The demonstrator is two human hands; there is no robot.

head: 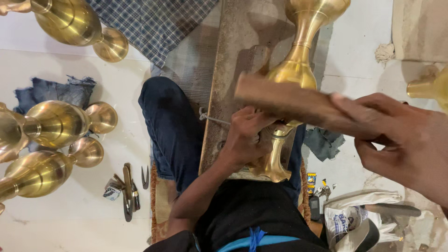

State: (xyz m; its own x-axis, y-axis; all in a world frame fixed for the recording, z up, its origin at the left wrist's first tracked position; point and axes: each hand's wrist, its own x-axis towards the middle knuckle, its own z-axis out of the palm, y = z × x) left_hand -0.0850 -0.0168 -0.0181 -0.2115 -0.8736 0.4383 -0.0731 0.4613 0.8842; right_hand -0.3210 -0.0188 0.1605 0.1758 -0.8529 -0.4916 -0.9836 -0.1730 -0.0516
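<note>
My right hand [406,140] grips the wooden block [289,100] firmly, raised at 2 o'clock. My left hand [245,135] is clamped on the brass vessel [291,70] lying on the plank [233,56]. I should strike squarely, keeping my fingers clear.

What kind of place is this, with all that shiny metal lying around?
Probably a small metalworking workshop on the floor. Finished brass vessels lie to one side, hand tools sit on the floor, and the right hand holds a wooden block over a brass piece.
</note>
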